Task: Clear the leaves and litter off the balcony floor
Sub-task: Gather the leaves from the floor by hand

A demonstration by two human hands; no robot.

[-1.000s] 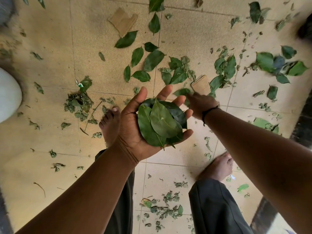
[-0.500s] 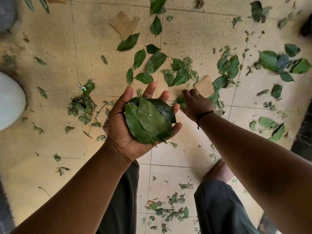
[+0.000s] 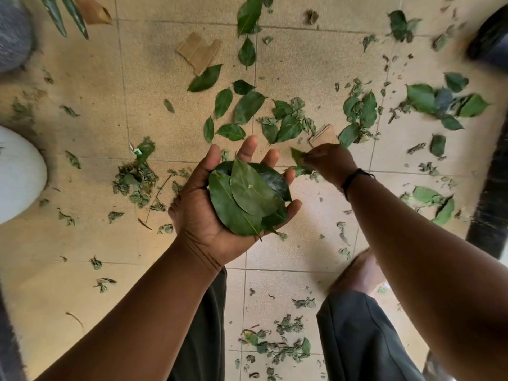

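Observation:
My left hand is held palm up above the tiled floor, cupping a stack of green leaves on flat, relaxed fingers. Just right of it, my right hand pinches a single green leaf between its fingertips, close to the left hand's fingertips. More whole green leaves lie scattered on the tiles beyond both hands. A heap of dried, crumbled leaves sits left of the left hand. A cardboard scrap lies just past the right hand, and a larger cardboard piece lies farther off.
A white rounded object stands at the left edge and a dark upright object at the right edge. A black container is at top right. Another leaf cluster lies far right. My bare foot stands among crumbs.
My right hand has lifted from the floor with a leaf pinched in it and come toward the left hand. The left hand still carries its stack of leaves.

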